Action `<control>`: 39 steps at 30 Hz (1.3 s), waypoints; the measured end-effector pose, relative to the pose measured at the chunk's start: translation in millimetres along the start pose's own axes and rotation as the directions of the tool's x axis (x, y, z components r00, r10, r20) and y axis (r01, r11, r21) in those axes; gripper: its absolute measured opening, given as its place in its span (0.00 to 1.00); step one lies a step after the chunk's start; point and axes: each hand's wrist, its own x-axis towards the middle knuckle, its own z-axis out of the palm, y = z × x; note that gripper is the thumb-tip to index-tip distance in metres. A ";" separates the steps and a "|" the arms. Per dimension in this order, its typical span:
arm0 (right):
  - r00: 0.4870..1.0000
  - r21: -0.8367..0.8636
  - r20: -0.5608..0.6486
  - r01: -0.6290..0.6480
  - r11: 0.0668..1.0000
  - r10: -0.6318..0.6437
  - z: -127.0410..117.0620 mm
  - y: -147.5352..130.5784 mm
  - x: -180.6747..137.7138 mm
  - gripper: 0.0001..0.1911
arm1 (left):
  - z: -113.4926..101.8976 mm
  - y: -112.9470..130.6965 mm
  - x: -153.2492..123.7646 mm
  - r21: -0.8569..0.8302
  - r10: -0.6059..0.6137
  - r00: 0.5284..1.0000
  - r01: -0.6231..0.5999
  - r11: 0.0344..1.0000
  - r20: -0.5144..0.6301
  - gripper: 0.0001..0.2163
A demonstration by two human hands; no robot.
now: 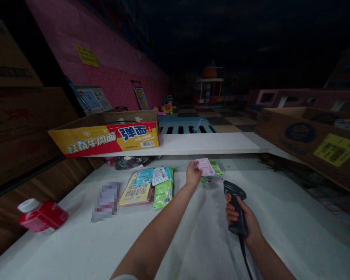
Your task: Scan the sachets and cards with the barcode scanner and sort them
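Note:
My left hand [193, 174] reaches to the middle of the table, its fingers closed on the edge of a pink packet [205, 166]. The packet lies over a small pile of green and pink packets [216, 168]. In my right hand [246, 217] is a black barcode scanner [236, 212], held upright by its handle with the head pointing toward the pile and a cable running down. Left of my forearm lie green packets [163, 194], a blue packet [143, 177] and a white sachet [159, 175], partly on a yellow booklet [136, 190].
A red bottle with a white cap [42, 216] lies at the left, near a pixelated flat item [106, 202]. Across the back runs a raised white shelf [212, 143], bearing a yellow-red noodle carton [113, 136] and, at right, a brown carton [306, 132]. Stacked boxes [23, 128] stand far left.

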 end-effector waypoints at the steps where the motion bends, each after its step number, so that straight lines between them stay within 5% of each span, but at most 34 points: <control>1: 1.000 -0.006 -0.001 0.001 1.000 -0.001 0.2 0.2 0.7 0.17 | 7.6 -0.8 5.4 0.032 0.003 1.000 -0.002 0.999 -0.013 0.21; 6: 1.000 0.012 -0.004 -0.014 1.000 0.014 0.8 0.8 2.9 0.17 | 33.4 -4.1 26.0 0.250 0.002 0.998 0.013 0.968 -0.058 0.22; 12: 0.999 0.055 -0.018 -0.026 0.998 0.027 0.4 1.2 4.6 0.17 | 24.8 -1.4 29.9 0.514 0.062 0.998 -0.056 0.856 0.004 0.21; 18: 0.999 0.075 -0.004 -0.032 0.997 0.033 -3.5 2.3 6.8 0.16 | 3.5 3.5 6.7 0.782 0.267 0.938 -0.334 0.526 0.221 0.11; 22: 0.999 0.073 -0.003 -0.041 0.996 0.042 -6.6 3.0 8.2 0.17 | 0.9 1.2 -11.1 0.818 0.250 0.892 -0.447 0.363 0.376 0.12; 31: 0.999 0.064 -0.010 -0.049 0.997 0.050 -4.8 1.8 6.5 0.17 | 4.8 -2.6 -22.8 0.827 0.226 0.881 -0.470 0.308 0.417 0.17; 39: 0.998 0.085 -0.008 -0.064 0.994 0.065 -4.9 0.8 0.1 0.14 | -56.7 13.1 -46.1 0.823 0.343 0.857 -0.486 0.293 0.384 0.16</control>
